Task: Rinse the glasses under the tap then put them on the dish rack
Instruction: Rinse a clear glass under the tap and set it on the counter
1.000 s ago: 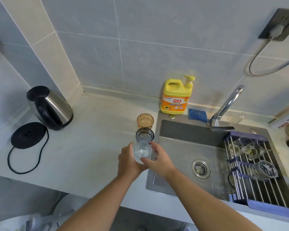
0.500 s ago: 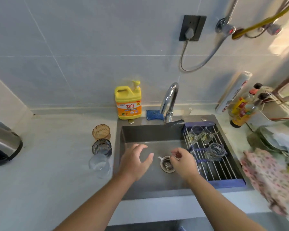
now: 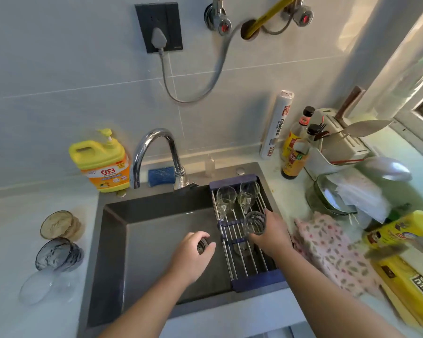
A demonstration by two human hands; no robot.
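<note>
Over the sink [image 3: 156,230] basin, nearest, the left hand [image 3: 192,252] hangs relaxed, fingers loosely bent, holding nothing. Just right of it the right hand [image 3: 271,235] wraps the side wall of a clear glass [image 3: 254,223] standing on the rods of the dish rack [image 3: 257,279], which spans the sink's right side.

Judgement: the glass is light, rigid and fragile, and likely wet and slippery. Grip mid-wall, thumb opposite fingers, not the rim. Set it down softly, since the rods could let it tip.

Farther back on the rack are two more glasses [image 3: 226,198]. On the counter [image 3: 10,228] to the left stand a clear tumbler [image 3: 38,286], a grey-blue glass [image 3: 58,252] and an amber glass [image 3: 58,224], probably unrinsed.

Farthest is the tap [image 3: 154,147]; no running water visible.
</note>
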